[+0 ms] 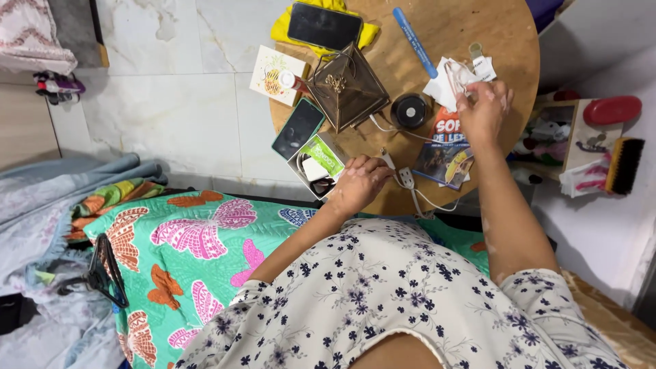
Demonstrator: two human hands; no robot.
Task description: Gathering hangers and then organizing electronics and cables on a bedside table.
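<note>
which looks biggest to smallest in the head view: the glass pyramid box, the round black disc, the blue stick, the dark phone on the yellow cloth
1. glass pyramid box, largest
2. dark phone on the yellow cloth
3. blue stick and round black disc: unsure, since the stick is longer but thin and the disc is compact. All lie on the round wooden table, at similar depth.

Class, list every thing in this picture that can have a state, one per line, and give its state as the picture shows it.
Left hand: resting on the round table's edge, beside the white cable.
Right hand: pinching crumpled white paper.
Black phone: screen dark, lying on yellow cloth.
Teal phone: screen dark, flat.
Small box: open, items inside.
Blue pen: lying flat.
</note>
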